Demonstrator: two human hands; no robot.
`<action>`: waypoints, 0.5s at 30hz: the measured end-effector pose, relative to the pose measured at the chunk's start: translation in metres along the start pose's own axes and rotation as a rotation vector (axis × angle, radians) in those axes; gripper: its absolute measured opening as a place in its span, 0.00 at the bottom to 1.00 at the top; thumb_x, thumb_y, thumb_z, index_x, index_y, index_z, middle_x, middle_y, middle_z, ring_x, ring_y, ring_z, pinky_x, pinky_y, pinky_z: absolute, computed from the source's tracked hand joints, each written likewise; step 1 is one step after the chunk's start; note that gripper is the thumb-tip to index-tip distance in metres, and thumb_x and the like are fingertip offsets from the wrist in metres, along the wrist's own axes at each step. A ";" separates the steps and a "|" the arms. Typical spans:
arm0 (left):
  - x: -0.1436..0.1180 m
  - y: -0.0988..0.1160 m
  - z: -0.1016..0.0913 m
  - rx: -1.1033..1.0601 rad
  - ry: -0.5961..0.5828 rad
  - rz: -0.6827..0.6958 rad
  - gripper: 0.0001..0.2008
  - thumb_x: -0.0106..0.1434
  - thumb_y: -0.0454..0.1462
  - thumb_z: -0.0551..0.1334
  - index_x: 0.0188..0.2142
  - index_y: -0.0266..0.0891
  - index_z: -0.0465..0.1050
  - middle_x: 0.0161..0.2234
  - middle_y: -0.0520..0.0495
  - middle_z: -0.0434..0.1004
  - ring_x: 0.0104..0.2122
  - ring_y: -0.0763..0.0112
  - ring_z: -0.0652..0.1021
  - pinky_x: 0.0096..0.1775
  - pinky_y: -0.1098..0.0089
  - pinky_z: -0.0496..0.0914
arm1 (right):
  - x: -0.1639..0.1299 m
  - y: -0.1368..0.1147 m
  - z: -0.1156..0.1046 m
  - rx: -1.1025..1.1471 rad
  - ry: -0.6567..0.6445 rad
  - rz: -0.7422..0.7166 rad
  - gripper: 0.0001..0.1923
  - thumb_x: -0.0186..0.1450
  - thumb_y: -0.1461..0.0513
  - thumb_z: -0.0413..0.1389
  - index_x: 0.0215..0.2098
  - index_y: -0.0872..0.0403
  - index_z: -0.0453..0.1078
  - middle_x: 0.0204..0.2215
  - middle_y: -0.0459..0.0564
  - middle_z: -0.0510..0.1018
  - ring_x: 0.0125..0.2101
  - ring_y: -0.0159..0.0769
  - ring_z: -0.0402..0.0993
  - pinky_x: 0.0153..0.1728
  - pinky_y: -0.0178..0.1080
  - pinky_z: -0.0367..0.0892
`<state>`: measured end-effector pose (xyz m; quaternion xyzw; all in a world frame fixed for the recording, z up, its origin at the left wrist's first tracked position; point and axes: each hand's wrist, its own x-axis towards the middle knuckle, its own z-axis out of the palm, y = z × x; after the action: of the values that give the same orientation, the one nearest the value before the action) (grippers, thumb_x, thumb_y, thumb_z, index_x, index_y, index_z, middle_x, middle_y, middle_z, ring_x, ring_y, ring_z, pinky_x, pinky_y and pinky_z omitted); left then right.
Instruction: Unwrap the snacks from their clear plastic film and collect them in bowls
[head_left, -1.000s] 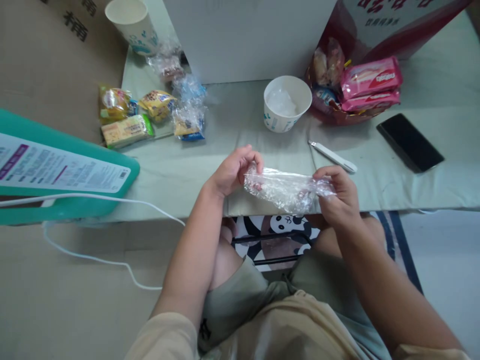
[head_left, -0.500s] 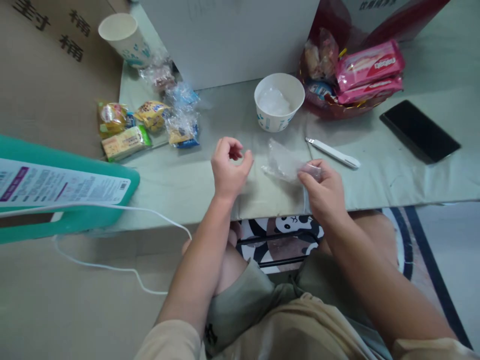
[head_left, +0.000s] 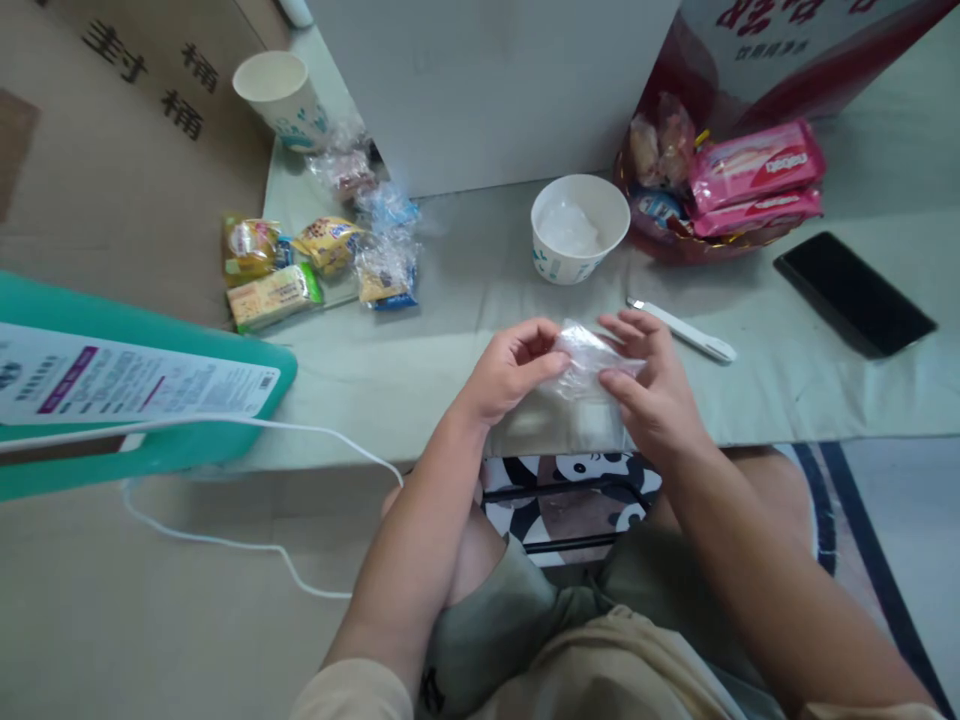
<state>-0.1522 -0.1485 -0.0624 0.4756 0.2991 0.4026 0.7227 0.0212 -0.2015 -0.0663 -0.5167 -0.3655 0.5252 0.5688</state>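
Both hands are in at the near edge of the table (head_left: 787, 390), and between them sits a crumpled clear plastic wrapper (head_left: 583, 358): the left hand (head_left: 514, 370) pinches its left end between thumb and fingertips, the right hand (head_left: 651, 385) nips the right end the same way, so both are closed on that one wrapper, held just above the table edge. A two-sided grip like that looks meant to keep the flimsy film bunched up rather than springing open. At twelve o'clock from the hands stands a paper cup (head_left: 579, 228) that seems to have clear plastic inside; a second, emptier-looking cup (head_left: 281, 98) stands far off at ten o'clock, so two cups in all. At about two o'clock from the hands, just beside them, lies one slim white tool (head_left: 684, 330), flat and within reach. Further out at three o'clock, one dark phone (head_left: 853, 292) lies face up. At one o'clock a red bag (head_left: 675, 240) holds two pink packets (head_left: 754, 165) stacked together. Over at ten o'clock a cluster of small wrapped snacks (head_left: 315, 262) lies loose; I count about six, though the wrappers overlap.
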 end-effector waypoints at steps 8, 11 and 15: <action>0.007 0.005 -0.006 0.021 0.291 -0.006 0.11 0.56 0.41 0.67 0.37 0.41 0.70 0.36 0.52 0.74 0.34 0.76 0.76 0.36 0.74 0.68 | 0.047 -0.054 -0.002 -0.204 0.026 -0.116 0.21 0.49 0.54 0.71 0.28 0.47 0.62 0.21 0.42 0.65 0.22 0.32 0.59 0.24 0.39 0.55; 0.009 0.008 -0.010 0.005 0.376 -0.062 0.09 0.59 0.42 0.63 0.35 0.41 0.68 0.32 0.53 0.72 0.31 0.77 0.75 0.35 0.74 0.67 | 0.089 -0.091 0.007 -0.683 0.066 -0.411 0.17 0.56 0.60 0.66 0.26 0.47 0.59 0.24 0.44 0.65 0.24 0.33 0.56 0.28 0.41 0.55; 0.011 0.010 -0.011 -0.008 0.352 -0.063 0.09 0.58 0.43 0.63 0.32 0.41 0.67 0.28 0.55 0.70 0.28 0.78 0.72 0.34 0.73 0.66 | 0.155 -0.102 0.031 -1.299 -0.129 -0.372 0.16 0.53 0.68 0.64 0.20 0.49 0.61 0.18 0.41 0.61 0.25 0.30 0.60 0.36 0.42 0.63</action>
<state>-0.1587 -0.1323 -0.0580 0.3853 0.4339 0.4581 0.6734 0.0421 -0.0357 0.0197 -0.6496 -0.7229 0.1223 0.2010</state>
